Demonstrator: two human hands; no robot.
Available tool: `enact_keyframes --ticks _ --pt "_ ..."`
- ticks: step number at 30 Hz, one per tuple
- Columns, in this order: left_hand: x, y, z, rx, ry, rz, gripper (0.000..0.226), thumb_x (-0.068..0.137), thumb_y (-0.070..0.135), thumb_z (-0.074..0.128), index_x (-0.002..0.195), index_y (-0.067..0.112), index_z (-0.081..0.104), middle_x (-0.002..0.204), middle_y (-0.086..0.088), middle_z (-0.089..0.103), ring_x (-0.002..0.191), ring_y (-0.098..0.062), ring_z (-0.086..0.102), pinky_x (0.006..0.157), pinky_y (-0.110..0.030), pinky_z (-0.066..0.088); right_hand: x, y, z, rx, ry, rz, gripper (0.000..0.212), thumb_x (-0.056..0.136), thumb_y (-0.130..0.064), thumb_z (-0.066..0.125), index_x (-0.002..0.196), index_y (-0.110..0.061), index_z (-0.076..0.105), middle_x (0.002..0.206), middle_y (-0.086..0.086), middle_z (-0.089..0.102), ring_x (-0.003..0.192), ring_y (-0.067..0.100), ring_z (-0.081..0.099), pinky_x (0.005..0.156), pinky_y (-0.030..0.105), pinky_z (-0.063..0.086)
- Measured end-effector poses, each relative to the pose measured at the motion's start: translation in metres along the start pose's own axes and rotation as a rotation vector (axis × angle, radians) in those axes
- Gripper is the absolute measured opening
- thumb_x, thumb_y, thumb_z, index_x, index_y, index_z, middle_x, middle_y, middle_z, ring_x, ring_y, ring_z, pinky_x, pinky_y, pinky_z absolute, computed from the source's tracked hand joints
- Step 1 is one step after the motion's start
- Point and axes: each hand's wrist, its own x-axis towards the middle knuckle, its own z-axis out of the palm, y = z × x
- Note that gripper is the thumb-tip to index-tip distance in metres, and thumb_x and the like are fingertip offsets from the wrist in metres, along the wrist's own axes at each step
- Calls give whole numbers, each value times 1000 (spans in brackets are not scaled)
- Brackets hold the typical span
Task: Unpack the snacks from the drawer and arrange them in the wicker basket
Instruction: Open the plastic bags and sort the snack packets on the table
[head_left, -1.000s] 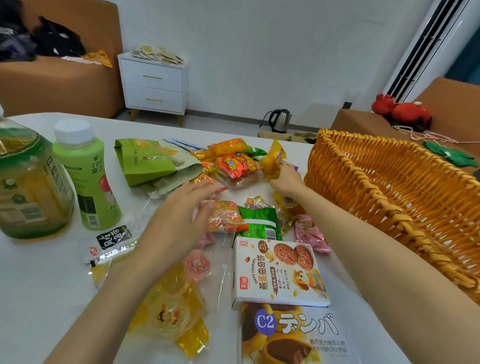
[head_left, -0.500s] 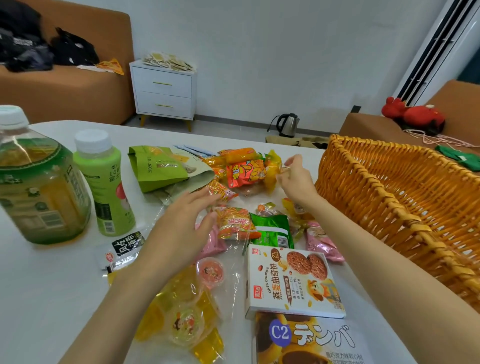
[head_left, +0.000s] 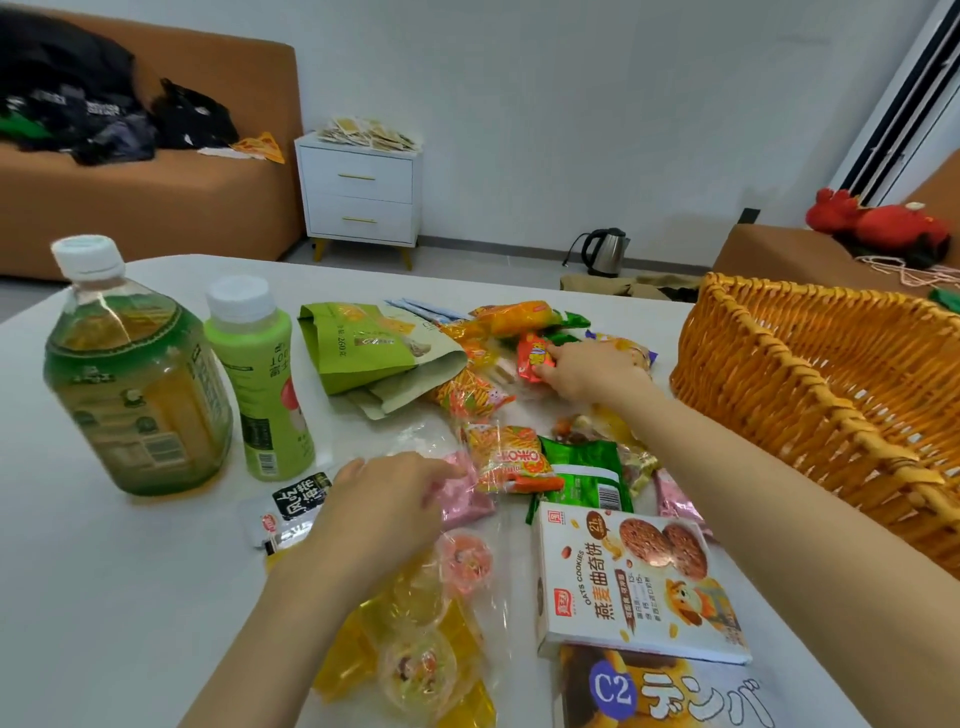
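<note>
Snacks spread on table (head_left: 78, 597) left of basket (head_left: 831, 395), which looks empty. Right hand (head_left: 592, 376) pinching red packet (head_left: 532, 358); left hand (head_left: 384, 506) loosely spread over pink packet (head_left: 467, 499), grasp unclear. Risk: nudging neighbouring wrappers, or slippery foil escaping before the basket.

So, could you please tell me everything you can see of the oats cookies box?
The oats cookies box is a flat white carton, closed, lying face up on the white table. Its lid shows two brown cookies, a cartoon dog, a red logo and "OATS COOKIES". Its near edge overlaps the C2 package; its far edge overlaps the green packet. Neither hand touches it.
</note>
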Motion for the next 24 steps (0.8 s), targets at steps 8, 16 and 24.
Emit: enact_keyframes --ticks 8,16,24 --pt "27 10 -15 -40 367 66 35 100 30 39 132 28 51 145 5 37 132 -18 33 105 -36 33 -32 23 -8 -22 -86 190 38 98 -35 37 114 -10 60 122 12 61 103 30 60 81 36 47" --pt "129 12 -21 490 11 38 50 97 60 25 145 48 27 160 4 15 145 -40 11 111 -68 3 -1 -7 -35 126 226 -113 48 99 -21 42 145 -30 34 124 16 53 103 35 56 75 38 45" --pt "131 -37 -18 462 -85 -183 58 100 51 24 146 51 -10 143 -5 46 127 -38 44 107 -66 25 58 -18 -6 -76 251 -126 45 99 -21 48 142 -30 40 137 13 37 106 32 58 74 37 46"
